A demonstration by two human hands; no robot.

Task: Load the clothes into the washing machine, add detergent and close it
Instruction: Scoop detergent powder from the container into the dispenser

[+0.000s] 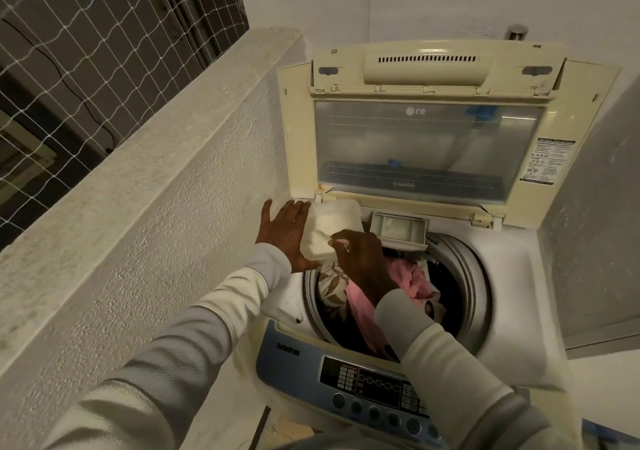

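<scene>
The top-loading washing machine (512,276) stands with its lid (429,145) raised. Its drum holds clothes (412,280): pink, patterned and dark pieces. A white detergent container (329,228) with white powder sits at the drum's back-left rim. My left hand (284,231) lies against the container's left side, fingers straight and spread, thumb under its lower edge. My right hand (363,259) is curled over the container's front corner and pinches a small pale scoop (337,242). The detergent drawer (398,230) is pulled out just right of the container.
The blue control panel (363,384) with its buttons runs along the machine's front edge. A rough plastered wall (156,190) rises close on the left, with netting (86,51) above it. A white wall stands behind, and a grey panel (595,224) is on the right.
</scene>
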